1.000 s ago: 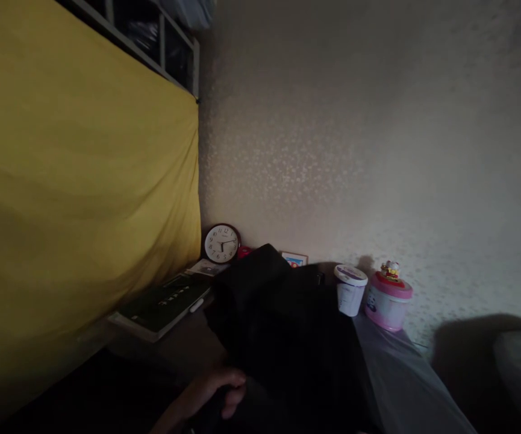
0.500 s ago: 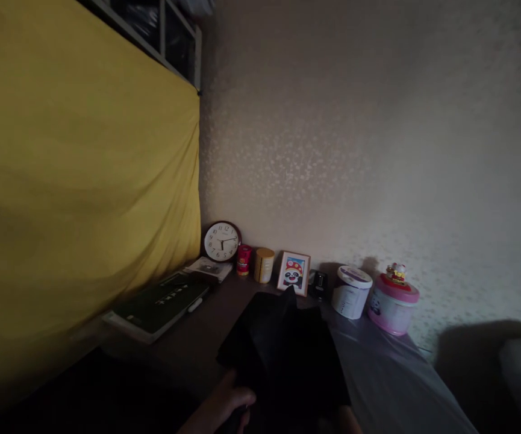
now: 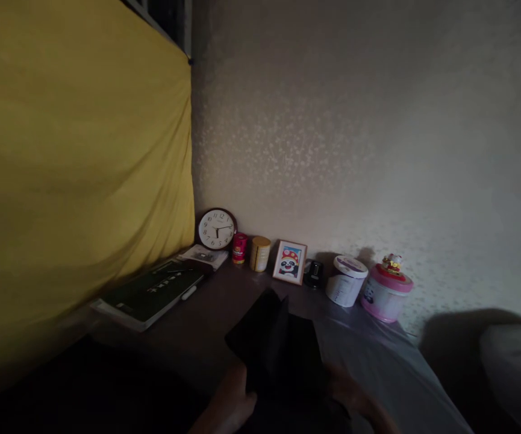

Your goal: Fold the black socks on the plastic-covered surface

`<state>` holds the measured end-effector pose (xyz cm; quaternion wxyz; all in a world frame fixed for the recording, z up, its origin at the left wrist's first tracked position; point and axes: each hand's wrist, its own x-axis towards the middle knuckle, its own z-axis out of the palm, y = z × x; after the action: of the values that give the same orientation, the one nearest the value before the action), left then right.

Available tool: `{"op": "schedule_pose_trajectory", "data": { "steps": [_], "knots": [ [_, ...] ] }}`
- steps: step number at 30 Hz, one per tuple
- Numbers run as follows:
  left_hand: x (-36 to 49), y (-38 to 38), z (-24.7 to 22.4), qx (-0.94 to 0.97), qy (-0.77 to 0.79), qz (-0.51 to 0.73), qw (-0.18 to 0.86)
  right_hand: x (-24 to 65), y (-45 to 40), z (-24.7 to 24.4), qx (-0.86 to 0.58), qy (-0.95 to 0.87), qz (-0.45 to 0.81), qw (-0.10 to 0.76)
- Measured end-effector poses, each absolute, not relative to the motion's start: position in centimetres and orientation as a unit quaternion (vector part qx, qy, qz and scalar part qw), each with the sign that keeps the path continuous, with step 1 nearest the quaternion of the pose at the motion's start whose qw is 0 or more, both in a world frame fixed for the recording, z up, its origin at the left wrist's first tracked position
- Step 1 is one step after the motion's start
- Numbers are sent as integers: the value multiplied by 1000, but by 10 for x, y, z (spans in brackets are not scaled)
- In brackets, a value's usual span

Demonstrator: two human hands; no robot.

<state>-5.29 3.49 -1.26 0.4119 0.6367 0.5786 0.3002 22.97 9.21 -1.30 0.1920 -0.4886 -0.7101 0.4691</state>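
A black umbrella [image 3: 278,349], its cloth bunched into loose pointed flaps, is held above the near part of the table. My left hand [image 3: 233,398] is closed around its lower left side, thumb towards me. On the opposite side, my right hand [image 3: 348,389] is closed against the cloth, its fingers partly lost in shadow. The lower end of the umbrella merges with the darkness at the bottom of the view.
Along the wall stand a clock [image 3: 217,229], a red can [image 3: 239,248], a yellow canister [image 3: 260,254], a framed panda picture [image 3: 290,262], a small black object [image 3: 315,274], a white tub [image 3: 347,282] and a pink tub [image 3: 386,294] topped by a figurine. A dark green book [image 3: 152,292] lies left, near a yellow curtain [image 3: 84,150].
My right hand has come up further into view along the umbrella's right side. The cloth is drawn in narrower. The view has tilted up slightly less at the top, with the table items appearing higher.
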Motion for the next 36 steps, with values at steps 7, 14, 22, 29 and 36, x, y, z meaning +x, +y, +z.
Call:
{"op": "schedule_pose_trajectory", "data": {
  "steps": [7,14,22,29,36],
  "knots": [
    [-58,29,-23,710,583,244,310,269,56,-21,-595,-700,346,191],
    [-61,14,-9,658,494,242,513,284,53,-17,-635,-706,167,265],
    [-45,11,-24,696,592,204,351,185,59,71,-506,-799,-37,323],
    [-44,8,-6,738,601,135,276,137,81,74,-492,-852,-55,169],
    [-37,3,3,743,634,48,208,123,106,66,-512,-821,-12,254]
  ]
}}
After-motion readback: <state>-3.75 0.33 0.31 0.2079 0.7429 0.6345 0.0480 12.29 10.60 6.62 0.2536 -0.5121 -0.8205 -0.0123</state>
